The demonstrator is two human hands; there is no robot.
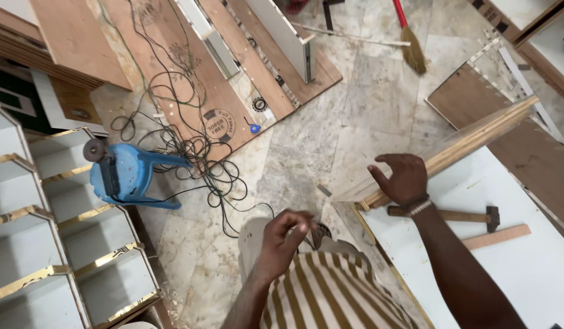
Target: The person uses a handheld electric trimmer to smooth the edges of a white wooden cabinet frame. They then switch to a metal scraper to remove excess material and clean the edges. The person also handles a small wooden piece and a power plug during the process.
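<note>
Steadying the plywood strip

While the right hand [404, 178] rests spread-fingered on the plywood strip's [453, 151] near end over the white tabletop [526, 268], the left hand [288, 234] pinches something small. Hammer [459, 214] lies just beside; fastening seems next.

My left hand [286, 234] blurred, small dark thing in fingertips unclear. Broom [410, 42] handle cut off at far edge. Hammer [471, 215] handle partly behind my right wrist.

Two hands [410, 176], one hammer [453, 214], one blue stool [132, 173], one broom [410, 45]
</note>
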